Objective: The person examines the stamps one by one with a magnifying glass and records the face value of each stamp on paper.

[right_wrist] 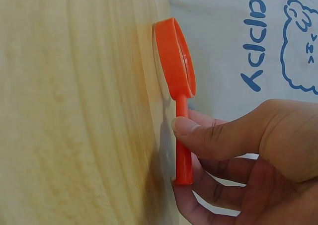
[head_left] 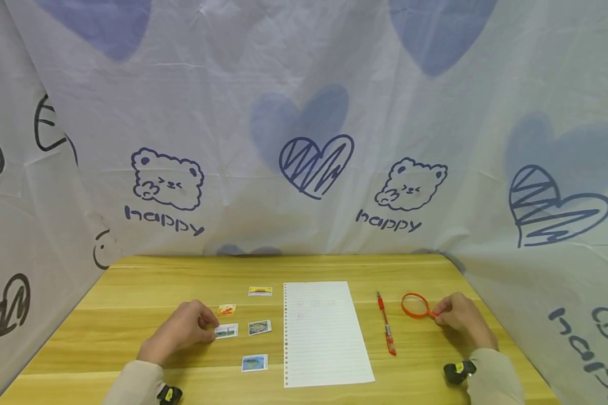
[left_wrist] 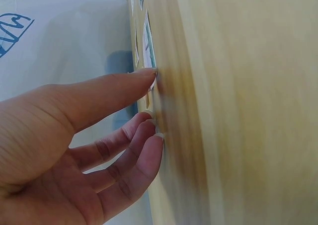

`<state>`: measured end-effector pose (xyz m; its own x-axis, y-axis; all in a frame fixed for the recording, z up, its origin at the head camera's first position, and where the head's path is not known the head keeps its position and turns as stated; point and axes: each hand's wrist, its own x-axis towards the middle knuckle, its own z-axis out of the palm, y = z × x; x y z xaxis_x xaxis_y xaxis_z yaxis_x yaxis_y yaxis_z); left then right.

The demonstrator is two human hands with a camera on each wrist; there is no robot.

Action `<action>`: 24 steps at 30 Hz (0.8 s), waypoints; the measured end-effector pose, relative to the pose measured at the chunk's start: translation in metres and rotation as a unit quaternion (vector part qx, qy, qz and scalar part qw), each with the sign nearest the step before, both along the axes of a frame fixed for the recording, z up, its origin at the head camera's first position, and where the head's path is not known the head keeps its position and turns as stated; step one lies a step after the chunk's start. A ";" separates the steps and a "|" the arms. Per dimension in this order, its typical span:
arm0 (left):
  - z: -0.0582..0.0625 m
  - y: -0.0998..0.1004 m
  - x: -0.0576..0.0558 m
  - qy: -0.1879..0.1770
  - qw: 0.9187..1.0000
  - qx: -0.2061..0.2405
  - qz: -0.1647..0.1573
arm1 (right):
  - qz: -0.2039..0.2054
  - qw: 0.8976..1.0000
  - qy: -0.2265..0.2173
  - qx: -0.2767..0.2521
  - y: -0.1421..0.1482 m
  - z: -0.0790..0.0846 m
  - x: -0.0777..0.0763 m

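My right hand [head_left: 458, 316] pinches the handle of an orange-red magnifying glass [right_wrist: 171, 61], thumb on one side and fingers on the other. Its round lens lies toward the pen, at or very near the table surface. At the left, my left hand [head_left: 184, 328] rests low over the table. Its thumb tip touches the near end of a stamp with a green landscape [head_left: 226, 331]. In the left wrist view, the other fingers [left_wrist: 131, 160] are loosely bent and stand apart from the thumb. A red and yellow stamp [head_left: 226, 310] lies just beyond that stamp.
More stamps lie to the right: a yellow one [head_left: 260, 291], a greenish one [head_left: 260, 327] and a blue one [head_left: 254, 363]. Lined paper [head_left: 329, 349] with faint red numbers is mid-table, a red pen [head_left: 387, 323] beside it. A printed cloth [head_left: 304, 236] hangs behind the wooden table [head_left: 182, 281].
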<state>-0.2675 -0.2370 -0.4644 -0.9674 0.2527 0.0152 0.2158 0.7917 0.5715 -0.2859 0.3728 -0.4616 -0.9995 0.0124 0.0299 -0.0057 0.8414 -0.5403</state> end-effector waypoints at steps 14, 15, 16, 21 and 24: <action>0.002 0.002 0.000 -0.002 1.000 -0.006 0.005 | 0.003 1.000 -0.010 -0.012 0.006 -0.005 0.000; 0.001 0.002 0.000 -0.001 1.000 -0.008 0.005 | 0.005 1.000 -0.012 -0.014 0.006 -0.005 0.000; 0.001 0.001 0.000 -0.001 1.000 -0.008 0.005 | 0.006 1.000 -0.016 -0.015 0.007 -0.004 0.000; -0.001 0.001 -0.001 0.000 1.000 -0.010 0.004 | 0.011 1.000 -0.024 -0.009 0.009 -0.002 -0.001; -0.001 0.001 -0.001 0.003 1.000 -0.008 0.000 | 0.016 1.000 -0.024 -0.006 0.011 -0.001 -0.001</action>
